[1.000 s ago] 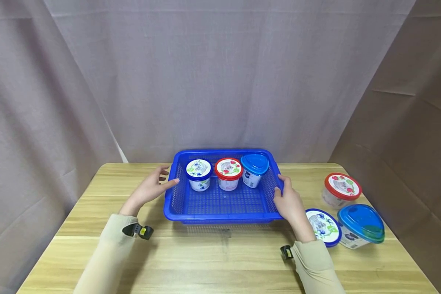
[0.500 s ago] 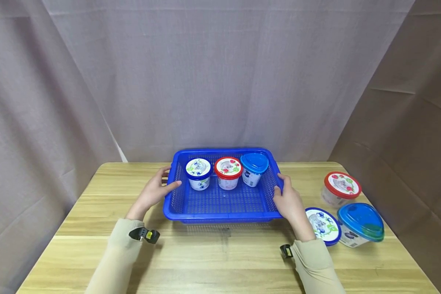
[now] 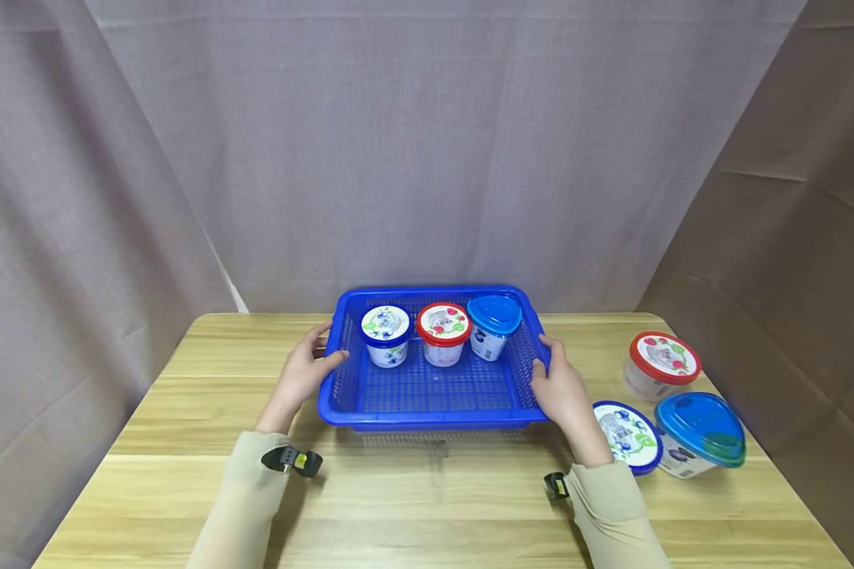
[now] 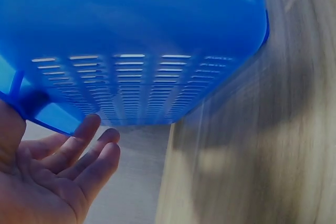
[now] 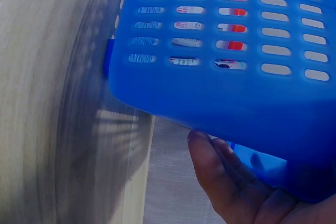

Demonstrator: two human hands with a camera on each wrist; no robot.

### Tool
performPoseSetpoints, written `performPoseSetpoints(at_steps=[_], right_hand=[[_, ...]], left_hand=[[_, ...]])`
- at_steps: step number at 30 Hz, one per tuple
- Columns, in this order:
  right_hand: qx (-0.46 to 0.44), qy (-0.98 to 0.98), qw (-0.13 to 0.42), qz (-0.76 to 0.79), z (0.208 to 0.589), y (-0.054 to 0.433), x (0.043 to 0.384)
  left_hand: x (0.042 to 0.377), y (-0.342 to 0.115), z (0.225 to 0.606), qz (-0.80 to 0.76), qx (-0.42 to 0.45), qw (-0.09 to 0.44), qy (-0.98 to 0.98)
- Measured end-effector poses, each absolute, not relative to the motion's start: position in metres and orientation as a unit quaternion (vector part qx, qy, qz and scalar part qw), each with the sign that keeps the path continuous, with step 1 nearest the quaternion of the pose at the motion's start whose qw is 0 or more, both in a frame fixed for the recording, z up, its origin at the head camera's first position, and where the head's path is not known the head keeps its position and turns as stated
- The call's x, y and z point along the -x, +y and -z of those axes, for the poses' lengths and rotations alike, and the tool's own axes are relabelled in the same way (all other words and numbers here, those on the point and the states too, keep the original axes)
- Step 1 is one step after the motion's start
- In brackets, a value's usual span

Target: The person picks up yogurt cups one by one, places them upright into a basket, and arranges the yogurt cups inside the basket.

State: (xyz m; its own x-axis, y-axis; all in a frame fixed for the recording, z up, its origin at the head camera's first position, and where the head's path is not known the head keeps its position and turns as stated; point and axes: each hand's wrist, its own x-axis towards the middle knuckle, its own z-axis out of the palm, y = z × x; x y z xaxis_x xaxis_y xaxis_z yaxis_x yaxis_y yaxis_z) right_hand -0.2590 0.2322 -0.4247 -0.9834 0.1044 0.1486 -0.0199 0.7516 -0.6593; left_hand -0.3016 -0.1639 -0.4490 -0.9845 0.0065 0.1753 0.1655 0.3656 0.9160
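Observation:
A blue plastic basket [image 3: 437, 418] with slotted walls stands on the wooden table. Three lidded tubs sit in a row along its far half: a tub with a blue-edged white lid [image 3: 387, 338], one with a red-edged lid [image 3: 444, 335], and one with a blue domed lid [image 3: 494, 325]. At the basket's left rim, my left hand [image 3: 302, 374] has its thumb on top and its fingers beneath; the left wrist view shows those fingers [image 4: 90, 150] bent under the rim. My right hand [image 3: 564, 393] grips the opposite rim, fingers [image 5: 210, 166] below its edge in the right wrist view.
Right of the basket stand three more tubs: a red-lidded tub [image 3: 660, 365], a tub with a blue-edged lid [image 3: 628, 439] close to my right wrist, and a blue-domed tub [image 3: 699, 433]. A grey curtain [image 3: 427, 142] hangs behind the wooden table [image 3: 427, 506].
My left hand has come in against the basket's left rim, its forearm shifting right, and now holds it. The right hand keeps its grip; the basket and tubs stay practically in place.

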Motion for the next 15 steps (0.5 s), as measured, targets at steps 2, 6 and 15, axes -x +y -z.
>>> performPoseSetpoints(at_steps=[2, 6, 15], right_hand=[[0.023, -0.932, 0.085, -0.352, 0.4242, 0.2323, 0.2590], [0.020, -0.933, 0.094, -0.347, 0.4253, 0.2337, 0.2591], [0.014, -0.934, 0.100, -0.342, 0.4258, 0.2342, 0.2597]], left_hand=[[0.3015, -0.1632, 0.4495, 0.568, 0.049, 0.072, -0.819], [0.3005, -0.1609, 0.4516, 0.585, 0.039, 0.078, -0.806], [0.2980, -0.1576, 0.4547, 0.613, 0.003, 0.088, -0.785]])
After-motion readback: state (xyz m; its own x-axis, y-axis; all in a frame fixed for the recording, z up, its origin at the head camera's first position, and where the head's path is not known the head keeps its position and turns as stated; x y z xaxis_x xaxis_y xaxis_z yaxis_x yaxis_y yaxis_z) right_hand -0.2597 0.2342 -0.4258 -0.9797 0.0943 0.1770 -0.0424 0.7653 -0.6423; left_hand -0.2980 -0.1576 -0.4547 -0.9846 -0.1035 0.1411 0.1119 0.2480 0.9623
